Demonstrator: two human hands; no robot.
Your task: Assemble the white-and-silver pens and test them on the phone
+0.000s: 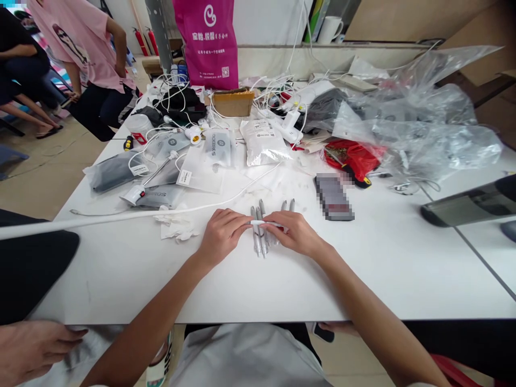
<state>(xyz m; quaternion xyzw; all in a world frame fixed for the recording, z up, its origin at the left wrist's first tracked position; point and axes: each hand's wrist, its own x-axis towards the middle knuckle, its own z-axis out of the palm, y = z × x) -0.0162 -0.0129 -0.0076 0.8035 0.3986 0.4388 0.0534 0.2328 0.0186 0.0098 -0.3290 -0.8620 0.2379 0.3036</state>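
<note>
Both my hands meet above the white table and pinch a slim white-and-grey pen held crosswise. My left hand has its fingertips closed on the left end. My right hand is closed on the right end, and its fingers hide much of that part. Beneath the held pen lie several silver pens, side by side and pointing away from me. The tops of two more silver pens show just beyond my right hand, their lower parts partly covered by it.
A phone lies to the right, near a red bag. Crumpled tissue is at left, below a white cable. Packaged pouches, wires and clear plastic crowd the back. Another person's hand is at lower left.
</note>
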